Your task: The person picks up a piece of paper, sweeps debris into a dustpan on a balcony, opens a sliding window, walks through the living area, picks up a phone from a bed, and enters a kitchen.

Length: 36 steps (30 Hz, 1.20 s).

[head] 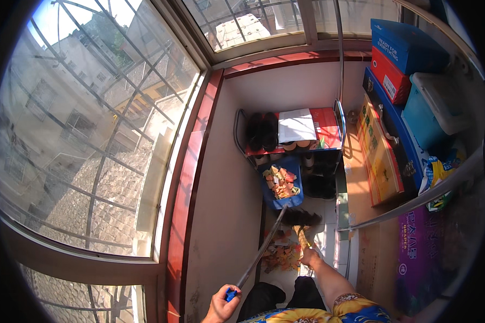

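My left hand (223, 303) grips the blue-tipped end of a long metal handle (262, 247). That handle runs up to a blue plastic dustpan (295, 200), which holds a heap of orange and pale scraps (281, 181). In my right hand (309, 257) is the short woven handle of a hand broom (301, 236). The broom's dark bristles (303, 217) lie just below the dustpan's near edge. More orange and brown scraps (281, 254) are scattered over the tiled floor, left of my right hand and in front of my feet.
Beyond the dustpan stands a metal shoe rack (331, 151) with dark shoes (262, 131) and a white sheet (297, 125). Cardboard boxes (380, 157), shoe boxes (408, 48) and a teal plastic bin (426, 113) line the right side. A curved metal rail (420, 202) crosses there. Wall and barred windows are at left.
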Each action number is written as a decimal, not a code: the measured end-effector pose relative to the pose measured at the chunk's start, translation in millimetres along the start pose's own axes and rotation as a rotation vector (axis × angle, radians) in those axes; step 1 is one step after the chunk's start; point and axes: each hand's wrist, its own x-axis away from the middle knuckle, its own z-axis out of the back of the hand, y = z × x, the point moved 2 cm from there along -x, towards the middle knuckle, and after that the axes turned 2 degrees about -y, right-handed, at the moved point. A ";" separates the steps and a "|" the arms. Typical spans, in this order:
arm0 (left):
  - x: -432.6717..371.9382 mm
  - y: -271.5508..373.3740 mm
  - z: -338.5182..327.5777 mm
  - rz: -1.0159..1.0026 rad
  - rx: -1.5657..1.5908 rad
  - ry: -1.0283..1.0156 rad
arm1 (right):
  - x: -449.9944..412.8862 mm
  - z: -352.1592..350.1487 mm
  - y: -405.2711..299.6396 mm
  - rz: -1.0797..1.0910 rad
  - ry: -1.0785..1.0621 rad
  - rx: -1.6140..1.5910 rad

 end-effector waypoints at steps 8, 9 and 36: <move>-9.7 24.8 -11.6 -0.171 -0.118 0.140 | -1.1 -157.3 45.0 0.449 -0.543 0.397; -10.5 17.8 -9.9 -0.072 -0.012 0.116 | 14.9 -160.6 33.5 0.425 -0.733 0.391; 4.8 -57.3 21.5 0.156 0.170 0.026 | 80.7 -15.3 2.5 0.128 -0.632 0.462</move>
